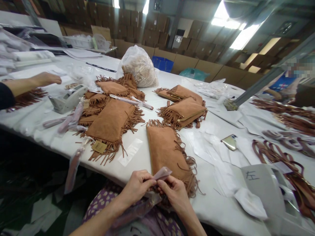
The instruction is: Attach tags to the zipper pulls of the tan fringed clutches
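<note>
At the table's front edge my left hand (138, 187) pinches a clear plastic sleeve (162, 172) between thumb and fingers. My right hand (176, 194) grips the same sleeve from the other side, its thumb close to the left one. The sleeve's lower part hangs over my lap, and what lies inside it is hard to make out. Just beyond my hands lies a brown suede fringed bag (167, 149) with a zipper along its left edge. Left of it, another fringed bag (110, 119) bears a tan hang tag (99, 147) and a plastic-wrapped strap (75, 167) drooping over the table edge.
Several more fringed bags (185, 111) lie farther back, before a stuffed plastic bag (139, 67). Tape dispensers stand left (66, 98) and right (264, 193). A co-worker's hand (46, 78) reaches in from the left. A phone (229, 142) and brown straps (278, 157) lie right.
</note>
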`<state>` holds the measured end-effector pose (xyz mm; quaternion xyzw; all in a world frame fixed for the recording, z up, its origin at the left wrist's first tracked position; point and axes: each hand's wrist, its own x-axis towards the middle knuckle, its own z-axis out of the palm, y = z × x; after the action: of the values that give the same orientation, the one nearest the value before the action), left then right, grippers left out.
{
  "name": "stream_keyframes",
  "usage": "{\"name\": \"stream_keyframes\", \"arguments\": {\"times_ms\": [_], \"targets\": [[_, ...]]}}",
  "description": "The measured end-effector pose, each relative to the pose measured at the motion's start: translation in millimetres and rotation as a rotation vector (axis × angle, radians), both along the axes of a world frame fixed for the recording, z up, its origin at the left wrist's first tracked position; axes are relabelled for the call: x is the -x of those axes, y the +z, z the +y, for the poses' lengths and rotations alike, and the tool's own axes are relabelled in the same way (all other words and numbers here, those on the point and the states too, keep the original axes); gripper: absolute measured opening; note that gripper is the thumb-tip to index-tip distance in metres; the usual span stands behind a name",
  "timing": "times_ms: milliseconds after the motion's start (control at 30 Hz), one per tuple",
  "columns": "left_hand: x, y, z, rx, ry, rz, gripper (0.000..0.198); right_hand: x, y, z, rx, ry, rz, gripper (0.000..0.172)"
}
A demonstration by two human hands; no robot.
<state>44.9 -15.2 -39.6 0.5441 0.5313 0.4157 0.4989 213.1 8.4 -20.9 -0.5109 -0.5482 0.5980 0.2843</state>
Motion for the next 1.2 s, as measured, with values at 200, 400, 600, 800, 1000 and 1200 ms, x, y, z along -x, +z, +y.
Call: {"name": "stream_keyframes", "arguments": {"times_ms": [200,400,600,800,1000,1200], "targets": [[2.8,1.1,-0.6,-0.055,-0.053,0.097,0.025,1.0,10.6,-2.5,-0.149,0.104,-0.121,0.025],[3.0,5.0,0.0,-0.058,-0.041,0.026,0.012,4.6,4.1,0.5,-0.131,0.031,-0.143,0.025],[-7.5,5.2,-2.2,-0.039,0.041,0.004,0.013,0.0,0.2,4.1,-0.071,0.007,-0.09,0.029],[-17.2,-2.0,-5.5,-0.093,0.118,0.032,0.017,1.4,1.2,2.6,-0.081,-0.037,-0.059,0.027],[-31.3,-25.1,-20.0,-0.37,0.287,0.175,0.019,6.5,-5.8,0.4,0.085,-0.194,0.058,0.028],[-22.0,-39.3,-20.2,-0.735,0.076,0.515,0.033,7.3,-5.1,4.5,0.271,-0.278,0.286,0.026]]}}
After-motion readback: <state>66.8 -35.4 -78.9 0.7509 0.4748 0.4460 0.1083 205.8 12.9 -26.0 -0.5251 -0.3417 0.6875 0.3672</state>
